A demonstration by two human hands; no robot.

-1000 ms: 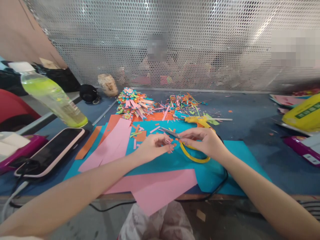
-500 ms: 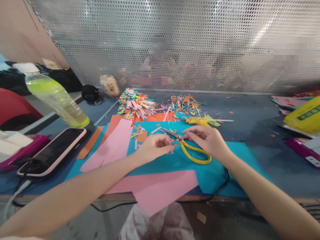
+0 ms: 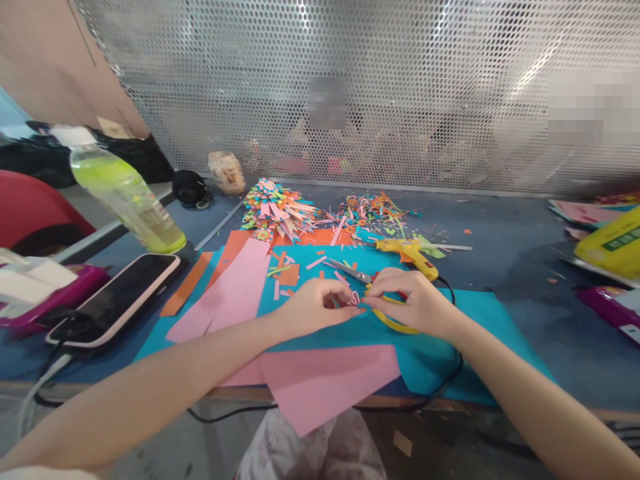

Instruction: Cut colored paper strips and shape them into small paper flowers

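Note:
Pinched in my left hand [image 3: 323, 305] is a small paper flower [image 3: 356, 297], with pink strip loops and a bit of blue showing. My right hand [image 3: 413, 299] meets it from the other side, thumb and finger pressed together at its edge; the fingers hide most of it. Scissors [image 3: 400, 325] with yellow handles lie partly under my right hand, blades pointing away to the left. Just behind that hand lies a yellow glue gun [image 3: 407, 251]. Short paper strips [image 3: 287, 273] are scattered on the blue sheet [image 3: 310, 337] beneath.
Pink paper [image 3: 330, 377] overhangs the table's front edge. A pile of paper flowers [image 3: 275, 207] and a heap of paper scraps [image 3: 375, 210] lie behind. To the left are a phone [image 3: 117, 297] and a bottle [image 3: 127, 193]. A black cord [image 3: 445, 383] crosses on the right.
My right hand has moved left and down from above the scissors to the flower, its fingertips now closing there. My left hand has shifted slightly right and down with the flower.

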